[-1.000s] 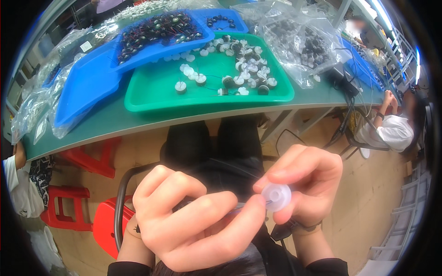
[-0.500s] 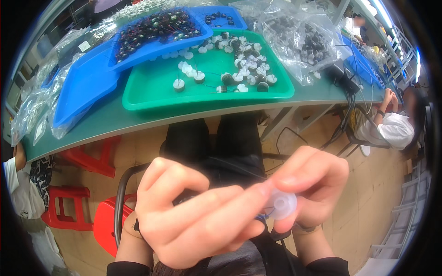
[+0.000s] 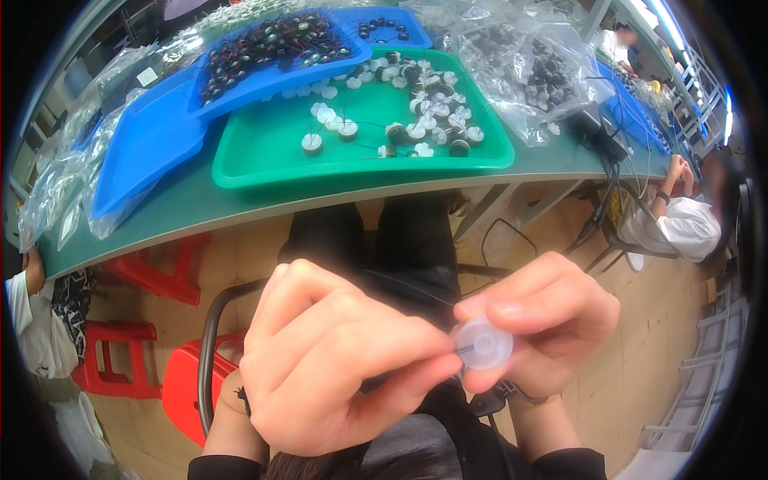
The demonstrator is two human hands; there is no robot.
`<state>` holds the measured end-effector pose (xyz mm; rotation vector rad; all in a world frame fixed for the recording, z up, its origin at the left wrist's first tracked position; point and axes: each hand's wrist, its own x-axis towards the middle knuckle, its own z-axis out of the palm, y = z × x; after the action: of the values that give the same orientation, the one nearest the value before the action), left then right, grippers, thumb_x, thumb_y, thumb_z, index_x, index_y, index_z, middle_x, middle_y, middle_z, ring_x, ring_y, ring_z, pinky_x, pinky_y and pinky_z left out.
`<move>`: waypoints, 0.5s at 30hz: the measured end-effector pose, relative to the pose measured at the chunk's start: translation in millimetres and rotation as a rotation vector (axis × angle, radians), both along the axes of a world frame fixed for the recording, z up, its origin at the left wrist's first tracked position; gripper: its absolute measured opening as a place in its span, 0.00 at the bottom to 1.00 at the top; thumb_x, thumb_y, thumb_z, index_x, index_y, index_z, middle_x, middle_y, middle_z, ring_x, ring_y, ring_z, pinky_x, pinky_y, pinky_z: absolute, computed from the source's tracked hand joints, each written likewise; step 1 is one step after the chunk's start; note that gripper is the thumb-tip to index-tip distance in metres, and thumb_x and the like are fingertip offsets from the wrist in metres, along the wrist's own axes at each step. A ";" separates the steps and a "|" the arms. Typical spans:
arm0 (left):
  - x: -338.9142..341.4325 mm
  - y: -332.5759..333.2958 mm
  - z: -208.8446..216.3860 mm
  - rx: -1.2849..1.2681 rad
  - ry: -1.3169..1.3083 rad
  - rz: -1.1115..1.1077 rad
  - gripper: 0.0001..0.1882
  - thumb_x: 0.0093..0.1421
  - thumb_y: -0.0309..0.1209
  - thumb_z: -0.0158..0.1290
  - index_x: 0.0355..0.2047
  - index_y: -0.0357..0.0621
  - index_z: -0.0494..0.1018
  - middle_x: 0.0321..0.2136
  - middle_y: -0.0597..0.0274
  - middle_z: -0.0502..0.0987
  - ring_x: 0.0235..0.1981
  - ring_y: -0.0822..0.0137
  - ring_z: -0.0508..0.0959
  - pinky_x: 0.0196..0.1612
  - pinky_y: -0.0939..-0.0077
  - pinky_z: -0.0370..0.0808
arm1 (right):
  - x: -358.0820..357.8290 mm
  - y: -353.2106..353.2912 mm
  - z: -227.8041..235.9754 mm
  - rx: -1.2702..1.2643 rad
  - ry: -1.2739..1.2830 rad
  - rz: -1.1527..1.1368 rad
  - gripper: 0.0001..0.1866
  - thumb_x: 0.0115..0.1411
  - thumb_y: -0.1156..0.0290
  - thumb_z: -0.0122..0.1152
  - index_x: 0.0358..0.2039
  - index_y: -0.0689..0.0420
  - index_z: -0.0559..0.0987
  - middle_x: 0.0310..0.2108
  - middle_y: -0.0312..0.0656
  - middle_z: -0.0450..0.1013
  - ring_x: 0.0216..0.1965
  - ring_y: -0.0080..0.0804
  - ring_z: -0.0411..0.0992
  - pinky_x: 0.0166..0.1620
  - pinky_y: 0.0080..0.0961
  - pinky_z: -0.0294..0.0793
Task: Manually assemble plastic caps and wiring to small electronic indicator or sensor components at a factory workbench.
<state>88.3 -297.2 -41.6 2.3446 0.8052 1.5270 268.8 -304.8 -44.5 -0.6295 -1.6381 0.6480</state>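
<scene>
A translucent white round plastic cap [image 3: 485, 346] with a raised ring in its middle is pinched between the thumb and fingers of my right hand [image 3: 560, 324]. My left hand [image 3: 332, 364] is closed beside it, with thumb and fingertips pressed together on a thin blue wire [image 3: 467, 350] that reaches onto the cap's face. A dark strand [image 3: 408, 288] runs from above my left hand toward the right fingertips. Both hands are above my lap, in front of the table. Whatever sits behind the cap is hidden by my right fingers.
On the table, a green tray [image 3: 360, 170] holds several white-capped black round parts [image 3: 312, 145]. Blue trays [image 3: 148, 152] overlap at left, one with dark wired parts [image 3: 272, 52]. A clear bag [image 3: 520, 72] of parts lies right. Red stools [image 3: 120, 360] stand left; another person [image 3: 676, 212] sits right.
My left fingers have drawn from overlapping the cap to its left edge, now pinching the blue wire. The cap shifted slightly left and up, showing more of its face.
</scene>
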 end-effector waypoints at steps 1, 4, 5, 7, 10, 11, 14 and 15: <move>0.8 0.3 -0.4 0.004 0.003 0.011 0.11 0.49 0.37 0.60 0.25 0.47 0.71 0.18 0.71 0.72 0.18 0.72 0.64 0.25 0.77 0.60 | -0.1 0.8 -0.3 -0.001 -0.001 0.000 0.19 0.39 0.67 0.74 0.28 0.60 0.75 0.25 0.50 0.73 0.24 0.30 0.74 0.25 0.15 0.72; 0.2 -4.5 1.5 0.028 0.033 0.052 0.10 0.48 0.35 0.61 0.26 0.48 0.70 0.19 0.72 0.71 0.20 0.70 0.63 0.25 0.77 0.60 | -2.2 0.3 0.4 0.002 -0.012 0.022 0.19 0.39 0.67 0.74 0.28 0.60 0.74 0.25 0.49 0.73 0.24 0.30 0.74 0.25 0.15 0.72; 0.2 -5.7 1.8 0.048 0.059 0.069 0.10 0.48 0.35 0.61 0.26 0.49 0.70 0.19 0.72 0.71 0.21 0.69 0.62 0.24 0.77 0.59 | -2.6 0.1 -0.3 0.002 -0.007 0.027 0.19 0.39 0.67 0.74 0.28 0.60 0.74 0.25 0.49 0.73 0.24 0.30 0.74 0.25 0.15 0.72; -3.3 -9.6 2.8 0.040 0.121 0.084 0.10 0.48 0.34 0.61 0.26 0.49 0.70 0.19 0.73 0.71 0.21 0.69 0.62 0.24 0.77 0.59 | -2.7 -0.5 -1.4 0.000 -0.003 0.034 0.19 0.39 0.68 0.74 0.28 0.60 0.74 0.25 0.49 0.73 0.24 0.30 0.74 0.25 0.15 0.73; -4.8 -10.4 3.7 0.058 0.204 0.111 0.10 0.48 0.35 0.61 0.27 0.50 0.70 0.19 0.73 0.70 0.21 0.69 0.63 0.24 0.77 0.59 | -2.3 -0.8 -2.4 -0.017 0.012 0.038 0.19 0.38 0.68 0.74 0.28 0.60 0.74 0.25 0.49 0.73 0.24 0.30 0.74 0.25 0.15 0.73; -5.0 -10.4 3.6 0.080 0.223 0.124 0.11 0.48 0.36 0.61 0.27 0.50 0.70 0.19 0.73 0.70 0.21 0.69 0.63 0.24 0.78 0.59 | -2.7 -0.5 -2.3 -0.020 0.016 0.036 0.19 0.38 0.68 0.74 0.28 0.60 0.74 0.25 0.49 0.73 0.24 0.30 0.74 0.25 0.15 0.73; 0.2 -5.2 -1.0 0.153 0.084 0.090 0.13 0.49 0.39 0.60 0.28 0.49 0.70 0.20 0.72 0.72 0.19 0.70 0.63 0.24 0.78 0.60 | -3.2 -0.6 -1.4 -0.001 0.002 0.038 0.19 0.38 0.68 0.74 0.28 0.60 0.74 0.25 0.49 0.72 0.23 0.31 0.74 0.24 0.16 0.73; 0.6 -3.3 -0.5 0.154 0.083 0.093 0.13 0.49 0.39 0.60 0.28 0.49 0.70 0.20 0.72 0.72 0.19 0.70 0.63 0.24 0.78 0.60 | -3.0 -1.4 -0.6 0.022 -0.014 0.036 0.18 0.38 0.68 0.74 0.28 0.59 0.74 0.25 0.49 0.72 0.23 0.31 0.74 0.24 0.16 0.74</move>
<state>88.9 -300.5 -42.0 2.5285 0.8547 1.5907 265.8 -306.2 -45.1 -0.5910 -1.6710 0.6525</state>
